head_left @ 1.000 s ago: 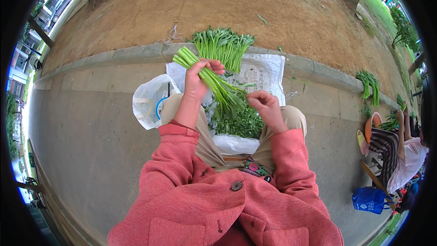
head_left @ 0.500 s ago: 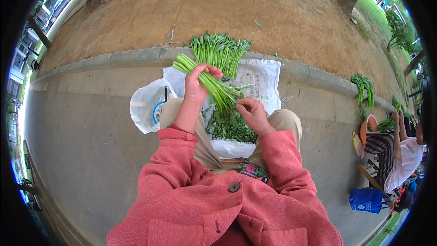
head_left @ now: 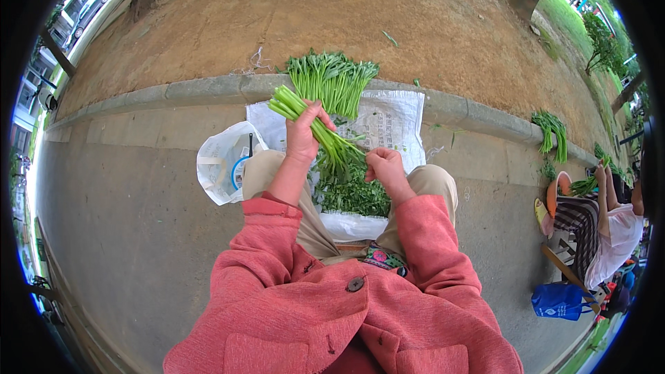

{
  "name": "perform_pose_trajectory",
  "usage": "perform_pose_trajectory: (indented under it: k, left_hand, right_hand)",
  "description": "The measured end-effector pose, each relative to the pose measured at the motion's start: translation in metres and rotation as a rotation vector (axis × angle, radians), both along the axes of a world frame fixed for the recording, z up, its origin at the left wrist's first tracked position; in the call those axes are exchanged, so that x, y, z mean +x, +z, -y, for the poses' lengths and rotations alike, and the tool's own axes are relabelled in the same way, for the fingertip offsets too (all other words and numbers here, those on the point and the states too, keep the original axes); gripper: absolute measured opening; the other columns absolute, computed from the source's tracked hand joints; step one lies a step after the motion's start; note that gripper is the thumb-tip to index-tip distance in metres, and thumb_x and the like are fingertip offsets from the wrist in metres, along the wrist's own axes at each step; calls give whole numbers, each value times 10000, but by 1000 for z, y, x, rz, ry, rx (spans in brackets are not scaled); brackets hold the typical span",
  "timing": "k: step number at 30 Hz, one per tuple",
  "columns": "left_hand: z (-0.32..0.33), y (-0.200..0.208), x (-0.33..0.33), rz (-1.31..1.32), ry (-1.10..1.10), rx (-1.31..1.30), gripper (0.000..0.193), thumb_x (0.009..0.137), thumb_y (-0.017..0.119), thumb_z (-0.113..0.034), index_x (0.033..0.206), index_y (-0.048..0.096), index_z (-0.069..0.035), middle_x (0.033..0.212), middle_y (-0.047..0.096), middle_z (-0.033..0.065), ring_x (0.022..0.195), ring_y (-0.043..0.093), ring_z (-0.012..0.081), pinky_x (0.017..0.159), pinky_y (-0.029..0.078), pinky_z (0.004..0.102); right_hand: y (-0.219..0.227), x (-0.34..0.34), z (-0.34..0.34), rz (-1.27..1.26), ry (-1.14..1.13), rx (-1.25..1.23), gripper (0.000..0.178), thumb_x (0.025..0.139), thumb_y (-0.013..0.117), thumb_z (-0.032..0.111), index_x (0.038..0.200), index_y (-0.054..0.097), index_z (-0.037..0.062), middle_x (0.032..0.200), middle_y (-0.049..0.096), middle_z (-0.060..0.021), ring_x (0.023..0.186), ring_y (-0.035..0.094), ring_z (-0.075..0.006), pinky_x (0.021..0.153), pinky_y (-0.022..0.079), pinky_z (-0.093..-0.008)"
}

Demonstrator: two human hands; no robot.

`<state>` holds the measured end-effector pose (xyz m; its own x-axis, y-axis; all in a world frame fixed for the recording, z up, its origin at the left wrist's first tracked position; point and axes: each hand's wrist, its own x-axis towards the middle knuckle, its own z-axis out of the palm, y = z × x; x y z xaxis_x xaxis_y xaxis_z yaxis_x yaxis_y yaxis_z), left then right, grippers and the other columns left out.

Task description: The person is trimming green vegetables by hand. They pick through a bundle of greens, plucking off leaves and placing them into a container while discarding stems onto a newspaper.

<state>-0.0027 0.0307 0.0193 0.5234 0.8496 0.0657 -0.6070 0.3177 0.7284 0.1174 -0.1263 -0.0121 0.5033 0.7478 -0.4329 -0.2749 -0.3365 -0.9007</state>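
My left hand [head_left: 303,133] is wrapped round a bunch of long-stemmed leafy greens [head_left: 289,104], held above the lap with cut stem ends at the upper left and leaves hanging to the lower right. Close beside the leafy end is my right hand [head_left: 388,168], fingers pinched together; whatever they hold is too small to make out. Below both hands, between the knees, a pile of loose green leaves [head_left: 355,195] lies on a white woven sack [head_left: 398,119]. More greens [head_left: 331,84] lie side by side at the sack's far edge, against the curb.
A white plastic bag [head_left: 215,163] stands open left of my knee. A stone curb [head_left: 187,92] runs across, with bare soil beyond. At the right, another person [head_left: 620,232] sits handling greens near an orange basin [head_left: 558,187] and a blue bag [head_left: 560,301].
My left hand has shifted slightly right and turned over the bunch, its fingers now closed more tightly. My right hand has moved slightly right, its fingers curled in.
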Motion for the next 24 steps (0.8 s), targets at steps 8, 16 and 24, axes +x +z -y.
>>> perform_pose_trajectory:
  k: [8, 16, 24]
  left_hand:
    - [-12, 3, -6, 45, 17, -112, 147, 839, 577, -180, 779, 494, -74, 611, 518, 61, 541, 550, 191, 542, 496, 357]
    - [28, -12, 19, -163, -39, -160, 289, 774, 702, -267, 861, 508, -71, 628, 508, 18, 516, 533, 147, 501, 485, 297]
    - [50, -25, 30, -184, -139, -175, 357, 722, 755, -289, 837, 497, -71, 647, 508, 12, 547, 527, 135, 521, 452, 267]
  right_hand:
    - [-19, 11, 1, 780, -182, 264, 198, 750, 511, -13, 914, 612, 33, 803, 561, -54, 639, 559, -158, 618, 483, -253]
    - [26, -17, 1, 812, 11, 436, 167, 704, 705, 96, 765, 563, 32, 760, 536, -57, 636, 561, -157, 589, 465, -262]
    - [16, -27, -1, 689, 38, 283, 193, 708, 710, 89, 731, 528, 30, 696, 512, -54, 553, 519, -132, 522, 437, -265]
